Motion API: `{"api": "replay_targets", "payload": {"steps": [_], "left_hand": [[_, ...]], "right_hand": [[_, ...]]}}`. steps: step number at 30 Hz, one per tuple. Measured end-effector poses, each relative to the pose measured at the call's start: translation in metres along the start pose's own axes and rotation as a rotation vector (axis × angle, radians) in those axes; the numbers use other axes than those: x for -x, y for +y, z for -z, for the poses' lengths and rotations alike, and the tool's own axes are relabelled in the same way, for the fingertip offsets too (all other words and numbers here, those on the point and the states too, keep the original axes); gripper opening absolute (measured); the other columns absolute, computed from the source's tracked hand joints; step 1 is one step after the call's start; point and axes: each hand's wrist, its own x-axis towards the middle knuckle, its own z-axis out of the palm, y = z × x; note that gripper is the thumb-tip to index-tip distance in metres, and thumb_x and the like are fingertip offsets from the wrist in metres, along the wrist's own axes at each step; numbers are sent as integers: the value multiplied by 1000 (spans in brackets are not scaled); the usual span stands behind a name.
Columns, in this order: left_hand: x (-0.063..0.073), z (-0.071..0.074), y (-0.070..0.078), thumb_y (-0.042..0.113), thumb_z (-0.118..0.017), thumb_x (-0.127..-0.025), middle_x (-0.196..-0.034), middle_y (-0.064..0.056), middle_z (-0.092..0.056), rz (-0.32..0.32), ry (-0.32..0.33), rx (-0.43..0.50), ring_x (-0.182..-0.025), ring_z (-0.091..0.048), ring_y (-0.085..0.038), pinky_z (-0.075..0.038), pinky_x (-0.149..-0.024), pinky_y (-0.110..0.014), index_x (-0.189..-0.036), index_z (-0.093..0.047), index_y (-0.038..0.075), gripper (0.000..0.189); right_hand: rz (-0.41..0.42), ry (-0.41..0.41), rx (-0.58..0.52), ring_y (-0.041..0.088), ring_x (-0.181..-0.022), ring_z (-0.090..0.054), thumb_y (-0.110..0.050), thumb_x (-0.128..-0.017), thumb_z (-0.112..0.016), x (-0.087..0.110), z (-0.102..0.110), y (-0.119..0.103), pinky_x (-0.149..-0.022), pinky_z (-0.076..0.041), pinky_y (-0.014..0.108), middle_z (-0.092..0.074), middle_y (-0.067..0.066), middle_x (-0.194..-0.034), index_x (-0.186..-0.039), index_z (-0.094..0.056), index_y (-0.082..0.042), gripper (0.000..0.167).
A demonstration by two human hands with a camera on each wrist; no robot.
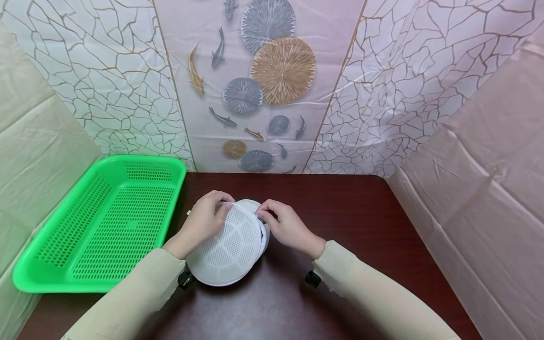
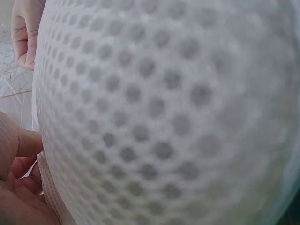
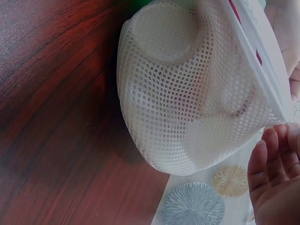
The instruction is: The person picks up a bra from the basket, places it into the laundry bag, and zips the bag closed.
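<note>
A rounded white mesh laundry bag (image 1: 227, 248) stands over the table in front of me, its honeycomb net filling most of the left wrist view. My left hand (image 1: 201, 219) grips the bag's far left rim, thumb on the mesh face. At the right side of the rim, my right hand (image 1: 289, 226) pinches the edge between thumb and fingers. A white zip band (image 3: 258, 61) with slivers of red showing runs along that edge in the right wrist view. Through the netting a pale round shape (image 3: 166, 33) shows at the bag's end.
To the left, a green perforated plastic basket (image 1: 127, 224) sits on the dark red-brown wooden table (image 1: 348, 217). Patterned cloth (image 1: 276, 118) hangs behind the table, with plain beige cloth (image 1: 480, 174) along the right side. A small black device (image 1: 313, 278) is beneath the right sleeve.
</note>
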Motion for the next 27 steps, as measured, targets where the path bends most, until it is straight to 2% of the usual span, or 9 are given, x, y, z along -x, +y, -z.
{"api": "replay_targets", "payload": {"steps": [5, 12, 15, 21, 27], "left_hand": [[0, 1, -1, 11, -62, -94, -102, -3, -61, 7, -1, 5, -95, -59, -21, -48, -86, -40, -100, -66, 11, 8], [0, 6, -8, 15, -61, -95, -104, 0, -60, 60, 22, 3, -96, -59, -20, -47, -83, -42, -101, -65, 16, 8], [-1, 6, -10, 14, -60, -95, -104, -2, -61, 53, 25, 14, -96, -59, -21, -47, -84, -42, -102, -66, 14, 9], [-2, 7, -6, 17, -61, -95, -107, -1, -63, -3, 19, 26, -103, -57, -22, -44, -89, -42, -106, -69, 13, 14], [-2, 2, 5, 20, -67, -91, -109, -2, -64, -124, -23, -31, -103, -53, -25, -35, -92, -45, -107, -70, 11, 18]], "right_hand": [[-3, -4, 5, 8, -79, -55, -16, -96, -61, 0, 0, -1, -71, -47, 28, -62, -7, -87, -93, -65, -15, 5], [-34, -13, 9, 7, -78, -57, -15, -96, -61, 1, 0, 0, -71, -48, 28, -62, -4, -85, -91, -64, -15, 5], [-38, -13, 10, 7, -77, -57, -15, -95, -62, 1, 0, 0, -71, -48, 28, -62, -4, -84, -91, -64, -15, 5], [-41, -3, 6, 7, -76, -57, -15, -96, -61, 1, -1, 1, -70, -49, 28, -61, -5, -82, -92, -64, -14, 4], [-42, -10, -6, 7, -77, -58, -14, -96, -60, 0, -3, 0, -69, -50, 28, -62, -3, -83, -93, -63, -14, 4]]}}
